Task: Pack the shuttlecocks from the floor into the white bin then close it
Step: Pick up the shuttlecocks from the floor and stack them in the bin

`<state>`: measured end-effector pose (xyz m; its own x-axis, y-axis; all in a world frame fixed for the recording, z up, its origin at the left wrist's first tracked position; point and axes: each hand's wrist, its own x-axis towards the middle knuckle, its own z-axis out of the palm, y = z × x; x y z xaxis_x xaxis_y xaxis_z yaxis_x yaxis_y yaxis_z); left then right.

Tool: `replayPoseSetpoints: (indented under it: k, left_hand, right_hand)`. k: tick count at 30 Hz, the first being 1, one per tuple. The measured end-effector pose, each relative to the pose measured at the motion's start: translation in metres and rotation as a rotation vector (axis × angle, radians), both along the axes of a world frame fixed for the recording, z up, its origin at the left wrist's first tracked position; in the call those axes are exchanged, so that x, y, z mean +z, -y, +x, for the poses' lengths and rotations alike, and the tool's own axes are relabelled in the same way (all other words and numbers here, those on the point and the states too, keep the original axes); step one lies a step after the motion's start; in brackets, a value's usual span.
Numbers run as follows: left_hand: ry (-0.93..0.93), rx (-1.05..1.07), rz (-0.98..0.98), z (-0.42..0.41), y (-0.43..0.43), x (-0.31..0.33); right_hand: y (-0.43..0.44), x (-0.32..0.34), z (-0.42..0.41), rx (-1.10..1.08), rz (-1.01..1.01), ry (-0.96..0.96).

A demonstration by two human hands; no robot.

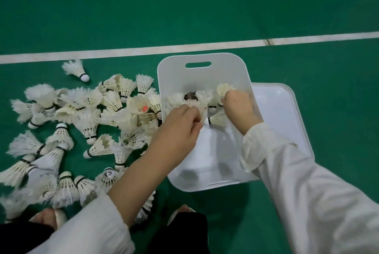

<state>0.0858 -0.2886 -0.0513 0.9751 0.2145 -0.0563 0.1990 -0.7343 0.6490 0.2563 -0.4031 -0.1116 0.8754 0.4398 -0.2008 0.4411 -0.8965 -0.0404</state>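
The white bin (205, 77) stands open on the green floor, with several shuttlecocks (176, 99) lying against its far wall. Both my hands reach over the bin. My left hand (182, 122) pinches a white feather shuttlecock (198, 104) above the bin's inside. My right hand (239, 106) curls round another shuttlecock (223, 89) deeper in the bin. A large heap of shuttlecocks (92, 122) covers the floor left of the bin. The bin's white lid (283, 114) lies flat on the floor to the right, partly under the bin.
A white court line (143, 49) crosses the floor beyond the bin. One shuttlecock (74, 69) lies apart near that line. My feet (49, 215) and dark trouser legs are at the bottom edge, close to the heap.
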Motion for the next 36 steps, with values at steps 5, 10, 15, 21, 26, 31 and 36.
replayPoseSetpoints:
  k: [5,10,15,21,26,31,36]
  left_hand:
    - [0.025,-0.002,0.048,-0.003,-0.007,-0.013]
    - [0.002,0.001,0.037,-0.001,-0.008,-0.02]
    - [-0.008,-0.002,0.027,0.0,-0.008,-0.022]
    - [0.025,-0.002,0.028,0.001,-0.013,-0.018]
    - [0.052,-0.035,-0.005,-0.001,-0.018,-0.007]
    - [0.044,0.185,0.057,-0.036,-0.068,-0.002]
    - [-0.297,0.264,0.181,-0.083,-0.116,-0.051]
  right_hand:
    - [-0.009,-0.022,0.011,-0.025,-0.137,-0.1]
    - [-0.009,-0.02,0.012,-0.035,-0.169,-0.125]
    - [-0.003,0.007,-0.001,0.0,-0.116,-0.187]
    - [0.009,0.079,-0.06,0.238,0.345,-0.569]
    - [0.004,0.061,-0.075,0.259,0.335,-0.471]
    - [0.008,0.029,-0.045,-0.04,0.302,-0.29]
    - [-0.006,-0.008,-0.028,-0.082,0.154,-0.312]
